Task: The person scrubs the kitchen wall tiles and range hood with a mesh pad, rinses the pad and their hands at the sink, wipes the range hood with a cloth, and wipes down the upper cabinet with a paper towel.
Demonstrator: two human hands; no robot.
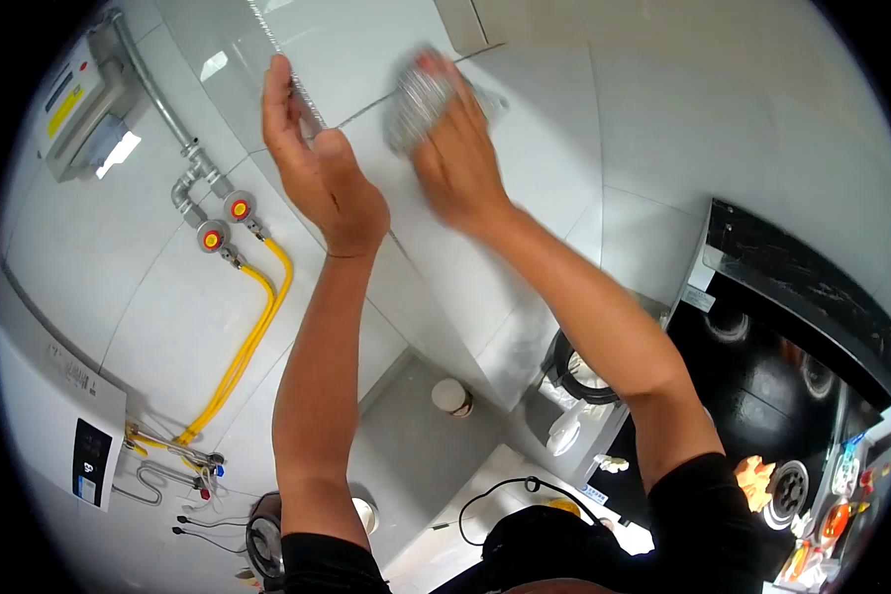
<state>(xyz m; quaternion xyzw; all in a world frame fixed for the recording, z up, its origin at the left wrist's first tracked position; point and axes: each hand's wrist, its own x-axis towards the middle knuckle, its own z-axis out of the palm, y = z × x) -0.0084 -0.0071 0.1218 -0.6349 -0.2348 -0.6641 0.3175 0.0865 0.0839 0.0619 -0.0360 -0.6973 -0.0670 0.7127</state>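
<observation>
Step in hand looked like working the grey bundle (416,111) at the tiles (544,119), up and right of the upper valve (239,207); next move prob. called for a steady R grip. Your R hand (460,163) had fingers curled round it. Your L hand (332,193), nearer the valve, had fingers extended beside a silver cord (266,30); couldn't tell if gripped. Bundle looked shiny, ribbed, blurry, w/ a red spot.

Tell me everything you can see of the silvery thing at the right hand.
The silvery bundle looks crumpled and finely streaked, perhaps metal mesh or plastic; blur hides which. A red patch shows near its top. The right hand covers part of it, and a paler, translucent edge shows beyond. It appears before pale tiles; whether it touches them is unclear.
</observation>
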